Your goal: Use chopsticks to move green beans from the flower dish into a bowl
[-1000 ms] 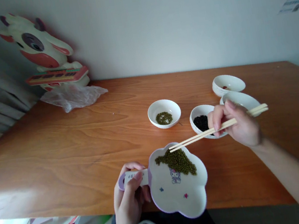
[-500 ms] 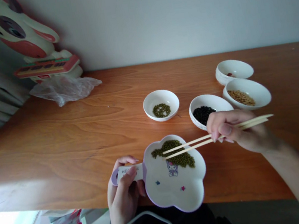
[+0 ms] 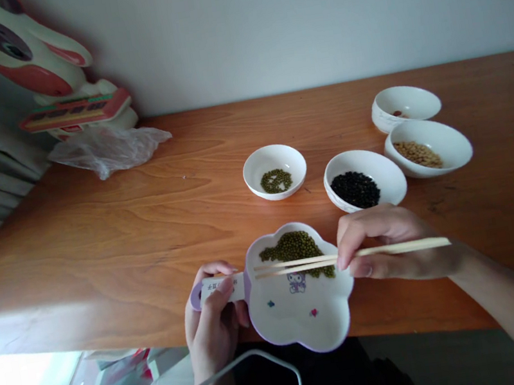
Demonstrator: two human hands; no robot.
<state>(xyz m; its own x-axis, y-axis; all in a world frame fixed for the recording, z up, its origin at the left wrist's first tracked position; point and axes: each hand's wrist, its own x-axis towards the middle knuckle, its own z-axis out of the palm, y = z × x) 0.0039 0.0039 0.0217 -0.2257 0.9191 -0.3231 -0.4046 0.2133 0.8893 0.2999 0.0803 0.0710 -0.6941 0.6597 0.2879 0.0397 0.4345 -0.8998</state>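
1. Two hands are at work. The left hand (image 3: 215, 329) has its grip wrapped round the handle (image 3: 218, 286) of the flower-shaped dish (image 3: 298, 326), thumb pressed on top. The right hand (image 3: 393, 249) pinches a pair of chopsticks (image 3: 298, 265) between thumb and fingers.
2. The chopsticks lie almost level across the dish, over the near side of the heap of green beans (image 3: 295, 246). Their tips sit close together by the dish's left rim; whether a bean is caught between them is too small to tell.
3. As things lie, the heap in the dish is large, while the small bowl (image 3: 272, 154) beyond it holds only a thin scatter of the same beans. Judged as bean-by-bean sorting, little is done and most is left.
4. To the right stand three more bowls: the black-bean bowl (image 3: 382, 166), the tan-bean bowl (image 3: 450, 149) and the far bowl (image 3: 411, 100), which is nearly bare inside.
5. Edges: the dish sits at the near edge of the worktop (image 3: 99, 243) and juts out over it, and the left hand hangs off that edge. A cable (image 3: 264, 359) loops below.
6. Room: open wood shows between the dish and the small bowl, and widely to the left. The black-bean bowl is near the right knuckles, the tightest spot. The plastic bag (image 3: 108, 148) and cow toy (image 3: 36, 65) stay well apart in the far left corner.
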